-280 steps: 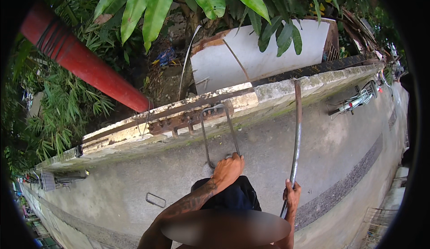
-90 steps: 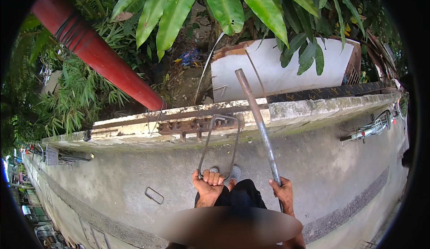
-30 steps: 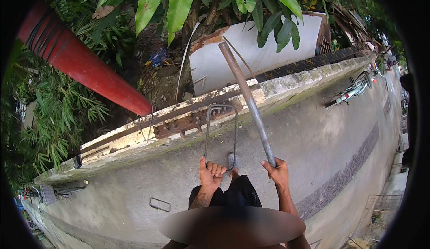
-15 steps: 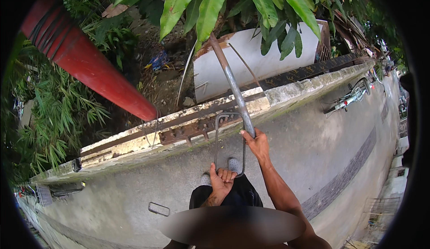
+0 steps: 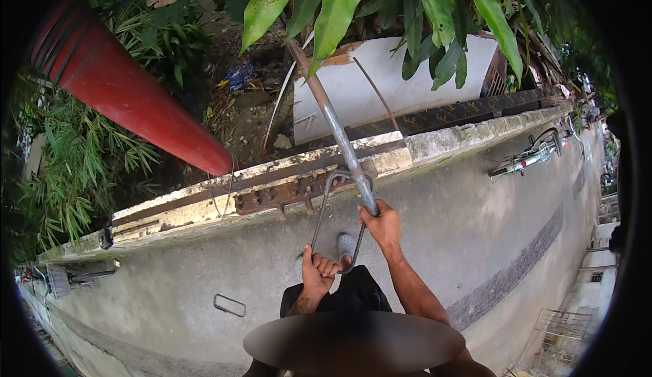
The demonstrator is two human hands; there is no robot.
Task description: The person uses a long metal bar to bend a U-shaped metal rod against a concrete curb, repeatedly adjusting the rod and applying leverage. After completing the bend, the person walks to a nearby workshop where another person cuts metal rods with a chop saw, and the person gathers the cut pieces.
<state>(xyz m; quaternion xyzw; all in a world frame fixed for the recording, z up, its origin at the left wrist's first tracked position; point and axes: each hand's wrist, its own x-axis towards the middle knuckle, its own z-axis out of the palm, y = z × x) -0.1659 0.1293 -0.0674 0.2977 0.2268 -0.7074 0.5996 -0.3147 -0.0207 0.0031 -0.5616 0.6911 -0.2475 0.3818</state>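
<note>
My left hand [image 5: 319, 272] is closed around the lower end of a bent steel-bar loop [image 5: 320, 216]. The loop's far end lies at a rusty metal plate with upright pegs [image 5: 272, 197] on the low wall. My right hand [image 5: 380, 224] grips the lower end of a long metal pipe [image 5: 333, 122], which slants up-left across the loop and the wall, its rusty far end among the leaves. Whether the pipe is fitted over a bar there I cannot tell. A small bent-bar loop [image 5: 229, 305] lies on the concrete at my left.
The low concrete wall [image 5: 468, 133] runs across in front, with a red slanted pole [image 5: 156, 119], a white panel [image 5: 387, 92] and overhanging leaves [image 5: 441, 10] beyond it. A bicycle [image 5: 526, 156] stands at the right, another [image 5: 85, 276] at far left. A wire rack [image 5: 550, 336] is at lower right.
My right hand has moved left and up from out by my right side, swinging the pipe leftward over the loop, its far end now in the leaves. My left hand still holds the loop.
</note>
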